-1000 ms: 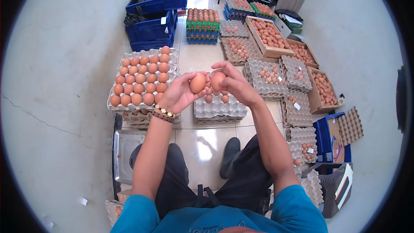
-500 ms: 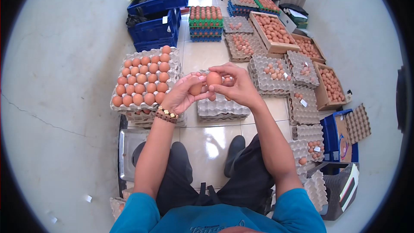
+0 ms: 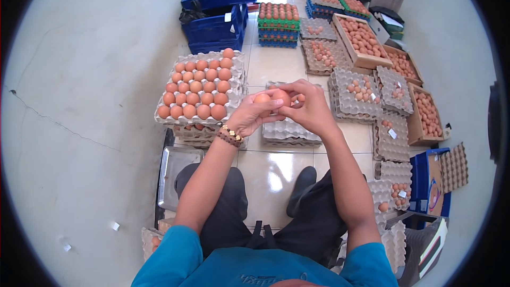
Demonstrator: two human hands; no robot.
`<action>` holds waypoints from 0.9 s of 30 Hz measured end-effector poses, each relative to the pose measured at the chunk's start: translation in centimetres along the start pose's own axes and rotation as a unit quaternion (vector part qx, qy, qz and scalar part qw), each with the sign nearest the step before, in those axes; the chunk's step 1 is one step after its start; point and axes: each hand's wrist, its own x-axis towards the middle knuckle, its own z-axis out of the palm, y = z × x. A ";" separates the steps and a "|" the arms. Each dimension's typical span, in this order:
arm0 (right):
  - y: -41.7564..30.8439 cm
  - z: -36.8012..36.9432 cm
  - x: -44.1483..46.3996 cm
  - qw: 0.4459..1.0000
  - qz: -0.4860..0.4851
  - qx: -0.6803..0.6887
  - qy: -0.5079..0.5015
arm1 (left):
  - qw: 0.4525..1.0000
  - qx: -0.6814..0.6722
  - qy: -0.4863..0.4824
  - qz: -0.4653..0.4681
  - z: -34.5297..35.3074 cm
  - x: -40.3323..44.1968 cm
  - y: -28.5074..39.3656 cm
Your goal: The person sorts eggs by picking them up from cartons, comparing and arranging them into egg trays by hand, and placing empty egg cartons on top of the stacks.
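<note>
My left hand [image 3: 251,116], with beaded bracelets at the wrist, has its fingers curled around a brown egg [image 3: 261,98]. Right beside it, my right hand [image 3: 312,109] pinches another brown egg [image 3: 281,96] between thumb and fingers. The two hands meet over a stack of grey egg trays [image 3: 291,131] on the floor, which they partly cover. A few eggs show behind my right fingers. To the left, a tall stack of grey trays [image 3: 239,74] carries rows of brown eggs [image 3: 201,86] on top.
Blue crates [image 3: 215,31] stand at the back left, near green and blue trays of eggs [image 3: 278,24]. Along the right are wooden boxes of eggs [image 3: 362,42] and grey trays [image 3: 355,93] holding some eggs. A metal tray [image 3: 172,183] lies by my left leg.
The camera view has turned, so the surroundings appear farther right. The two held eggs are closer together, and my hands still grip them above the trays.
</note>
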 end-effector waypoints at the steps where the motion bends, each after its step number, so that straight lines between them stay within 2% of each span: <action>1: 0.2 0.1 0.0 1.000 -0.007 -0.015 -0.004 | 1.000 0.020 -0.001 -0.014 -0.1 0.0 0.2; 5: 0.0 0.1 0.0 1.000 -0.023 -0.015 0.007 | 0.999 0.037 -0.009 -0.008 -1.4 -0.1 1.7; 8: -0.9 -0.7 0.2 0.995 0.005 0.085 0.044 | 0.992 0.085 0.084 0.050 -5.2 1.3 5.5; 10: -1.1 -1.4 0.2 0.998 -0.010 0.035 0.057 | 0.963 0.188 0.175 0.079 -9.2 3.0 8.0; 12: -0.9 -1.9 0.1 0.999 -0.010 0.004 0.053 | 0.941 0.267 0.190 0.089 -11.2 4.1 10.8; 14: -0.9 -2.4 0.1 0.999 -0.005 0.005 0.044 | 0.879 0.359 0.292 0.113 -14.7 6.4 11.5; 17: -0.2 -2.8 0.1 0.999 -0.001 0.018 0.051 | 0.785 0.519 0.312 0.129 -23.2 10.0 11.1; 20: 0.5 -3.1 0.4 0.995 0.019 0.061 0.071 | 0.725 0.590 0.336 0.116 -23.8 11.1 10.6; 21: 0.6 -3.3 0.4 0.993 0.029 0.080 0.077 | 0.719 0.602 0.330 0.105 -23.3 11.1 10.6; 24: 0.4 -3.9 0.8 0.993 0.058 0.058 0.084 | 0.689 0.645 0.323 0.074 -21.3 10.8 10.6; 27: 1.0 -4.0 0.8 0.994 0.036 0.040 0.095 | 0.645 0.687 0.329 0.057 -21.4 10.9 10.5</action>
